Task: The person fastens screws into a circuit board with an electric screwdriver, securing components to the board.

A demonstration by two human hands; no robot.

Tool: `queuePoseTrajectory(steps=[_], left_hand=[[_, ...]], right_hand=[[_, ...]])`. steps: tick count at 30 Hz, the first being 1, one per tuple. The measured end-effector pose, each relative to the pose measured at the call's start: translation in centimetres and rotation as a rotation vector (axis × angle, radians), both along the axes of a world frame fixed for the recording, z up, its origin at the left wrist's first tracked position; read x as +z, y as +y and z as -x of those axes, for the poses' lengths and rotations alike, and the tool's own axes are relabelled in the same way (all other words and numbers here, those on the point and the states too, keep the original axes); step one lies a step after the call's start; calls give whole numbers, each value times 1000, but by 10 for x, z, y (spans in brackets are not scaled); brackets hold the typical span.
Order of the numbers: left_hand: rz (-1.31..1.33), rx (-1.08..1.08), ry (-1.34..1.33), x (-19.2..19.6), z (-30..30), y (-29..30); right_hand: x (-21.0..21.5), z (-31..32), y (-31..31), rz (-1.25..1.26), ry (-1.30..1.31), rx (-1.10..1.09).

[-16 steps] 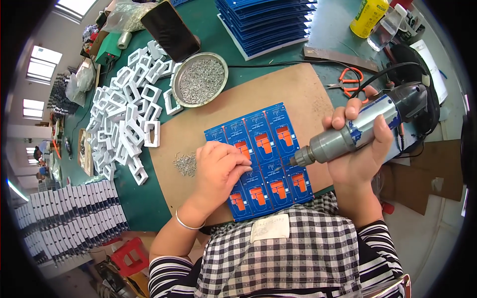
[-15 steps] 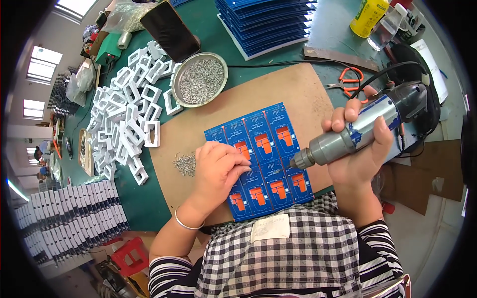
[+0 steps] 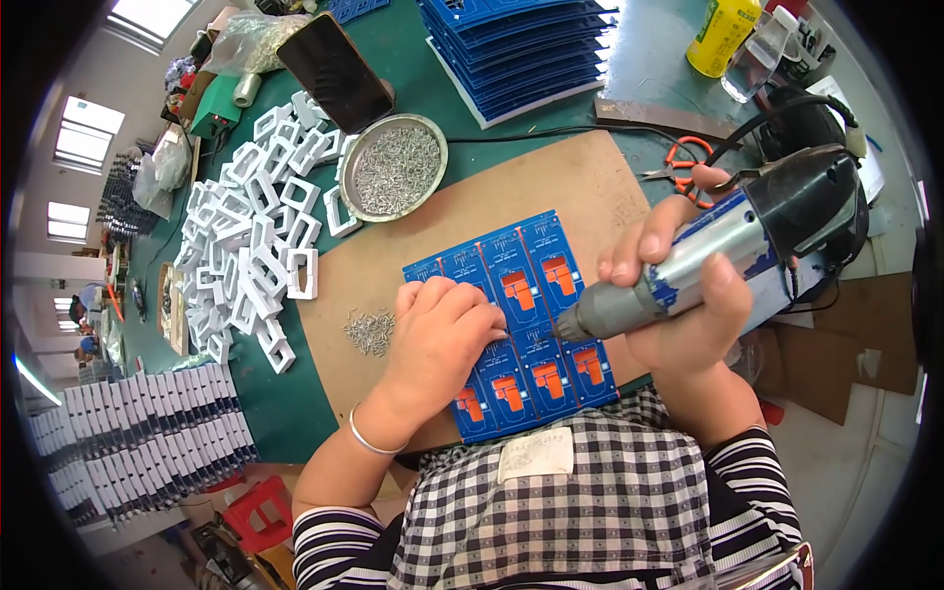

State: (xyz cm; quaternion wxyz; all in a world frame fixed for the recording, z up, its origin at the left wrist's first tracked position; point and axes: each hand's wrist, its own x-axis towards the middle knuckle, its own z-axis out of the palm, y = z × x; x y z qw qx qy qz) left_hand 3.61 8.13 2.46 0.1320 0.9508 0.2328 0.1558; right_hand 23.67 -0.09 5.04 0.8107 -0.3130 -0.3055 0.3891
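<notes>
Blue circuit-board panel (image 3: 531,346) is lying at frame centre, the left hand (image 3: 441,339) curling over it, its hold impossible to tell; the right hand (image 3: 678,342) is gripping a silver-and-black power driver (image 3: 723,241).

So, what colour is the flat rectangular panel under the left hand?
The panel is blue with orange patches, clearest in head view.

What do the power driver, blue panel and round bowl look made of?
Power driver: metal barrel, by its sheen, with scuffed blue paint; black rear probably plastic. Blue panel: rigid plastic or fibreglass, perhaps; smooth, white-printed. Round bowl: likely dull metal, thin-rimmed.
</notes>
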Motion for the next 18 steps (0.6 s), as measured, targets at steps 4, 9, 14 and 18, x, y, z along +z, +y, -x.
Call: queuePoseTrajectory(steps=[4, 9, 14, 18], left_hand=[[-29, -35, 13, 1, -3, 0], [-5, 6, -116, -14, 3, 2], [22, 3, -204, -18, 6, 3], [26, -11, -238, -19, 4, 4]], right_hand=[[3, 10, 7, -46, -192, 53], [0, 8, 10, -18, -449, 228], [2, 12, 17, -74, -503, 254], [7, 18, 23, -110, -551, 260]])
